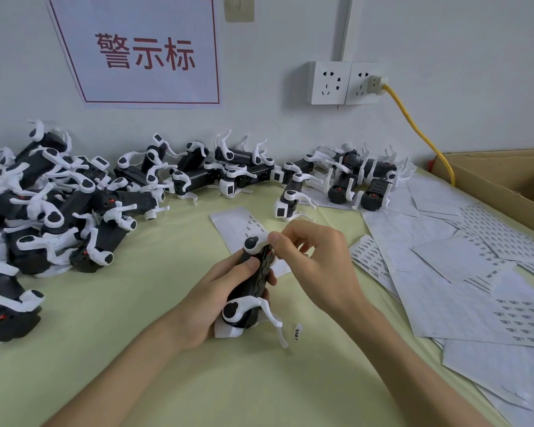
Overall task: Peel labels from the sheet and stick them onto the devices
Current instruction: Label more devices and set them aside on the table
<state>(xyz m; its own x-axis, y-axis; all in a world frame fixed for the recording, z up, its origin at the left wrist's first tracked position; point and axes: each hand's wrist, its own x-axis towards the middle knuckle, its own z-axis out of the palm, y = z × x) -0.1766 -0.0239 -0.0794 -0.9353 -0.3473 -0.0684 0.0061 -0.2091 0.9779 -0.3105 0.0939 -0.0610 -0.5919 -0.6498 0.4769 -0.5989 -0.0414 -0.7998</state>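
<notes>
The right hand (318, 260) has its thumb and forefinger pinched together on the upper end of the device (253, 291); whether a label is under them, I cannot tell. Just below them, the left hand (210, 303) has its fingers wrapped around the device body. Directly behind the fingertips lies the label sheet (228, 221) on the table (136, 303). One loose label (297, 331) lies below the right wrist. Further left is a pile of devices (59, 204), and further right are the spread sheets (438, 291).

1. Held device (255, 282): black body, white arms, small red dot.
2. Piled devices (74, 195): the same black and white.
3. Bench (136, 349): pale yellow-green.
4. Label sheets (444, 288): white, rows of tiny black print.
5. Sign (142, 84): white, dark red border and characters.
6. Cable (413, 127): yellow.
</notes>
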